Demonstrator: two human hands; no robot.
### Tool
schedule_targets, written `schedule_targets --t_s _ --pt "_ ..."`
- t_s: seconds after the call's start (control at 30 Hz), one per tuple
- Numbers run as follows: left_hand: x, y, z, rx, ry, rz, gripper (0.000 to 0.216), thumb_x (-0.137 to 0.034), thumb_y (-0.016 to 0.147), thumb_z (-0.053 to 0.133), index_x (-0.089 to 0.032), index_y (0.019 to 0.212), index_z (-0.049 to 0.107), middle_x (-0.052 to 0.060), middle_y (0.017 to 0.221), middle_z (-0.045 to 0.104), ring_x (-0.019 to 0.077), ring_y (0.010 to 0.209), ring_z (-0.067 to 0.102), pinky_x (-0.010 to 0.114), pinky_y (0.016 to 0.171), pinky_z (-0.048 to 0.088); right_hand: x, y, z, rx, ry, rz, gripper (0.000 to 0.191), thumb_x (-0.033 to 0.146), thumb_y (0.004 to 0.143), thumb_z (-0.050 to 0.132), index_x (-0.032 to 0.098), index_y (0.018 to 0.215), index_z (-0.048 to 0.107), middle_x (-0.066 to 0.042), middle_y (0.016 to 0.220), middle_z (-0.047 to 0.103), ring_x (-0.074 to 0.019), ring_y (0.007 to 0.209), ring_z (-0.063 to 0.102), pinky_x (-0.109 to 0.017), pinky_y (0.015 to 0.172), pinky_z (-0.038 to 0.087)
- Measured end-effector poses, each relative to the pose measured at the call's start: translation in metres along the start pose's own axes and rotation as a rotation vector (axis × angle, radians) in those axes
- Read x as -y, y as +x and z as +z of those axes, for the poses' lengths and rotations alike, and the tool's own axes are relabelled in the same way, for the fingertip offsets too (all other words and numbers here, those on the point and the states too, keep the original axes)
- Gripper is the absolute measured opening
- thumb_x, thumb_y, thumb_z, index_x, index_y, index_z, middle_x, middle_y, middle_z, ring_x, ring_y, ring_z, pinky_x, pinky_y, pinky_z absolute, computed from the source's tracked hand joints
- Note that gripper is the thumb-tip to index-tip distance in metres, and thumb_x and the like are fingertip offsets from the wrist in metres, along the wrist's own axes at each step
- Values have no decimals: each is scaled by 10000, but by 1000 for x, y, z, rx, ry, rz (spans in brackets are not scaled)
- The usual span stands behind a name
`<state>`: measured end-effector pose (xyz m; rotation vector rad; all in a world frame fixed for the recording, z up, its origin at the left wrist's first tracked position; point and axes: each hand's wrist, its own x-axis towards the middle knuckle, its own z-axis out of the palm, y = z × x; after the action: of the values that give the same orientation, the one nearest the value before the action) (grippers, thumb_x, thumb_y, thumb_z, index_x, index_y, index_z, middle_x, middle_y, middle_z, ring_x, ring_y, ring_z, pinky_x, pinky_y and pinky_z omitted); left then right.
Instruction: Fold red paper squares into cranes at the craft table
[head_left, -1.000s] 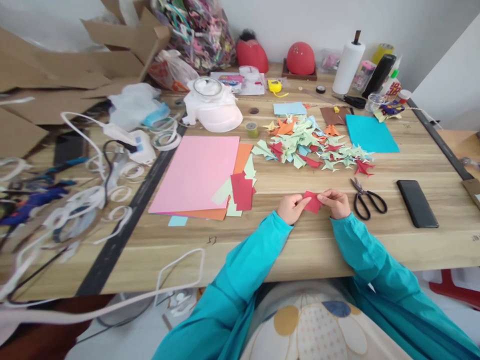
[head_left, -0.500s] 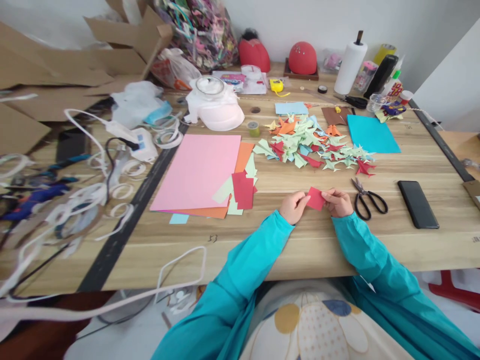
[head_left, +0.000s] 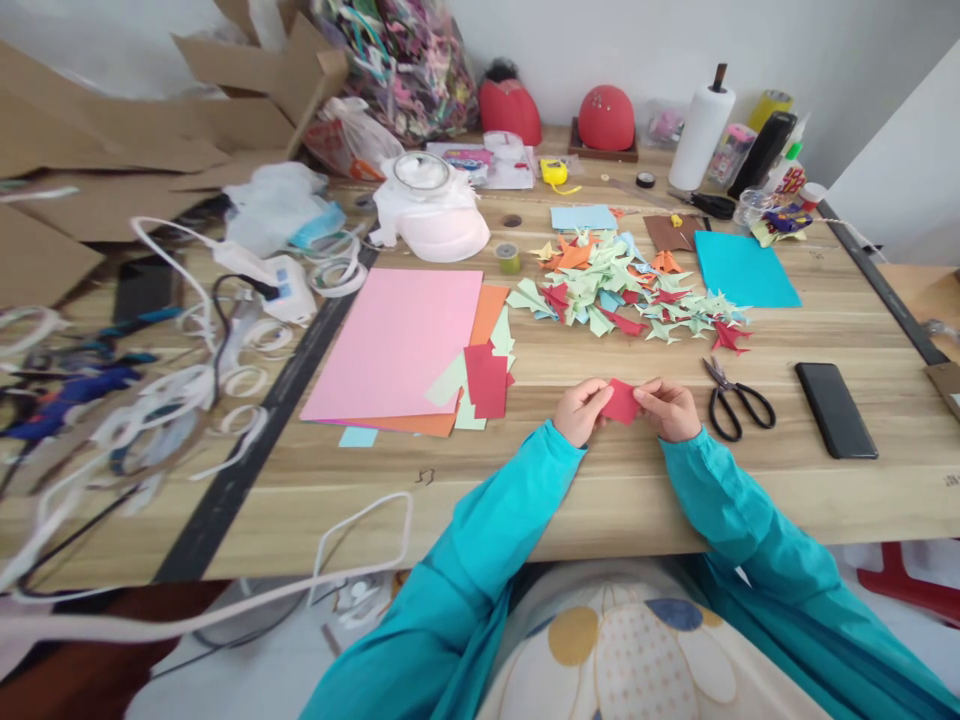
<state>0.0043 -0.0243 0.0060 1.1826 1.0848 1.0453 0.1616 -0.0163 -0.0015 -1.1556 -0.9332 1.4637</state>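
Observation:
A small square of red paper (head_left: 621, 402) is held between my two hands above the table's front part. My left hand (head_left: 580, 411) pinches its left edge with thumb and fingers. On the right edge, my right hand (head_left: 670, 408) grips it the same way. Beyond the hands lies a heap of folded paper cranes (head_left: 600, 285) in green, orange, red and blue. Black-handled scissors (head_left: 735, 400) rest just right of my right hand. Left of my hands are red paper pieces (head_left: 487, 385) over green strips and a pink sheet (head_left: 397, 340).
A black phone (head_left: 836, 410) lies at the right. Behind the cranes are a turquoise sheet (head_left: 746, 268) and a yellow tape measure (head_left: 554, 172). White cables (head_left: 165, 420) and a power strip (head_left: 281, 290) clutter the left, with cardboard boxes (head_left: 112, 120) behind.
The red paper has shifted slightly left and turned a little. My left hand has moved slightly left, and my right hand's fingers now reach further along the paper's edge.

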Motion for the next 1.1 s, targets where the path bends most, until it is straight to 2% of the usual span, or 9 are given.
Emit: schedule_targets --t_s 0.13,0.2,0.3,0.47,0.6,0.9,1.03,1.1 --pt "-4 -1 -2 37 -6 -33 309 -454 714 550 -167 602 529 -46 435 429 79 372 384 219 369 267 7 -3 3 80 27 68 359 472 523 754 174 667 618 6 593 617 -109 512 542 -240 484 438" --pt "-4 -3 0 100 22 1 283 -403 713 545 -164 566 516 -45 440 417 77 397 370 222 397 267 9 -5 5 74 -29 23 357 482 551 737 173 692 624 8 611 612 -98 522 526 -226 487 419" --pt "-4 -4 4 161 82 57 273 -340 716 516 -161 514 473 -46 449 393 80 444 357 228 447 278 7 -8 9 94 -184 -84 307 445 583 729 170 625 599 27 546 565 -79 487 469 -213 473 372" --pt "-3 -3 6 174 143 107 258 -307 702 490 -158 494 455 -39 484 382 90 511 360 238 512 295 0 -10 10 141 -291 -165 282 424 650 685 173 601 566 31 529 528 -83 486 439 -222 476 344" --pt "-4 -2 5 165 155 113 250 -282 684 479 -158 471 442 -38 476 373 91 513 363 237 519 300 0 -11 9 129 -303 -192 272 418 663 672 173 608 567 29 538 522 -87 491 434 -225 475 338" --pt "-2 -4 4 164 124 54 197 -236 652 464 -147 482 509 -28 470 441 76 433 394 214 432 298 6 -3 4 -20 -166 -121 308 435 563 722 164 577 578 21 500 559 -91 462 467 -223 453 355" --pt "-3 -4 -3 105 70 24 192 -212 628 448 -149 451 485 -24 456 445 66 393 381 207 389 268 10 6 -9 -209 -83 -130 333 437 512 746 168 555 553 29 486 555 -85 433 463 -214 427 353" --pt "-2 -4 -3 46 30 18 201 -229 649 455 -152 465 479 -27 450 443 65 388 384 204 388 269 11 9 -14 -254 -63 -123 339 429 492 757 169 568 554 30 494 560 -87 432 469 -213 421 359"
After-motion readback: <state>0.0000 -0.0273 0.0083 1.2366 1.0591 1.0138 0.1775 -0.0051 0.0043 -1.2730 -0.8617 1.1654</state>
